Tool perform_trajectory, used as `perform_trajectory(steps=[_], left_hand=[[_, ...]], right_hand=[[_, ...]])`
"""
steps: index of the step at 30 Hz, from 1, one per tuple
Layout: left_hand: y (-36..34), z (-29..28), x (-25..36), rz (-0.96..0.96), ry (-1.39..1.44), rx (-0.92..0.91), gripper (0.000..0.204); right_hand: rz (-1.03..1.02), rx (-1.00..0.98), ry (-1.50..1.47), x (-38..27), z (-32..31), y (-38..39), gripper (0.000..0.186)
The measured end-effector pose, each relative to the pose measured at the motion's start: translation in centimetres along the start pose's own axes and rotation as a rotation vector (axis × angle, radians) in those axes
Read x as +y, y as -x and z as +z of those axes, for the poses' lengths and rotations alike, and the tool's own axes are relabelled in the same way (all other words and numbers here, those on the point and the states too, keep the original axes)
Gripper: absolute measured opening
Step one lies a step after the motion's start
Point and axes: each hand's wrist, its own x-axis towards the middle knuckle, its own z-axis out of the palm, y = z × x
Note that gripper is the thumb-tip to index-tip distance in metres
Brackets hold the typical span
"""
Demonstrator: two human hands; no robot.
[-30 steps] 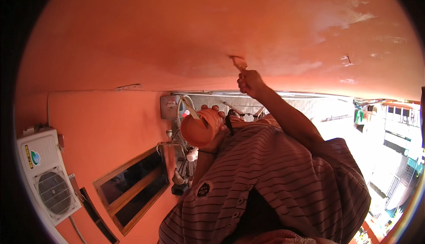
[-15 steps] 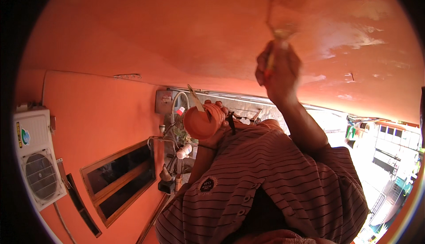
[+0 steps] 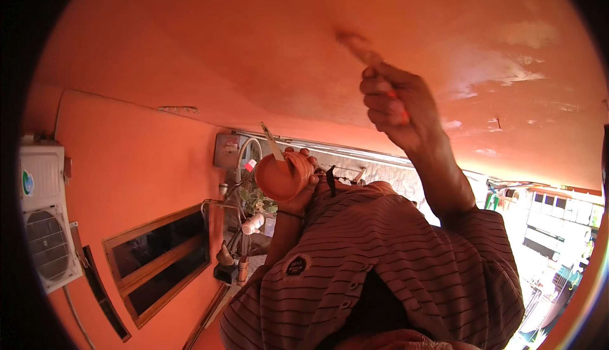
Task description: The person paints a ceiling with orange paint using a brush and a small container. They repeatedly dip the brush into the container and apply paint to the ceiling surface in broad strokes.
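Observation:
In my right hand [image 3: 406, 105] is a paintbrush [image 3: 365, 52] with a reddish handle, blurred by motion. Its head is against or very close to the orange painted surface [image 3: 222, 39]; contact cannot be told. My left hand [image 3: 307, 188] is wrapped round an orange ridged cup [image 3: 276, 177], tilted so its round mouth shows. A flat, paint-stained stick [image 3: 271, 142] leans out over the cup's rim. Part of the left fingers are hidden behind the cup.
At the left, an air-conditioner unit [image 3: 45, 217] hangs on the orange wall beside a wood-framed window [image 3: 158, 261]. Pipes [image 3: 244, 223] and a grey box [image 3: 226, 150] stand near the left hand. Bright railings [image 3: 552, 223] are at the right. A small nail-like piece [image 3: 498, 123] juts from the painted surface.
My right hand has turned, and the paintbrush's head has swung to the left across the surface. The left hand still holds the cup, shifted slightly left in the picture.

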Motion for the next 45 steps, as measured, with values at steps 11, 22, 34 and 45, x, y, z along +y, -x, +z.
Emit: perform_trajectory(steps=[11,22,34,45], left_hand=[[0.7,-1.6,0.5,0.015,-0.011,-0.038,0.05],[1.0,-0.3,1.0,0.075,0.046,-0.036,0.049],[0.7,-0.6,0.7,0.071,0.024,-0.01,0.052],[1.4,0.3,0.4,0.119,-0.018,0.005,0.05]], right_hand=[[-0.499,0.334,0.746,5.2,0.9,-3.7,0.027],[0.076,0.11,-0.189,1.5,2.4,-1.6,0.02],[-0.274,0.47,0.576,7.9,-6.4,-3.0,0.025],[-0.194,0.123,0.511,5.6,4.9,-2.6,0.025]])
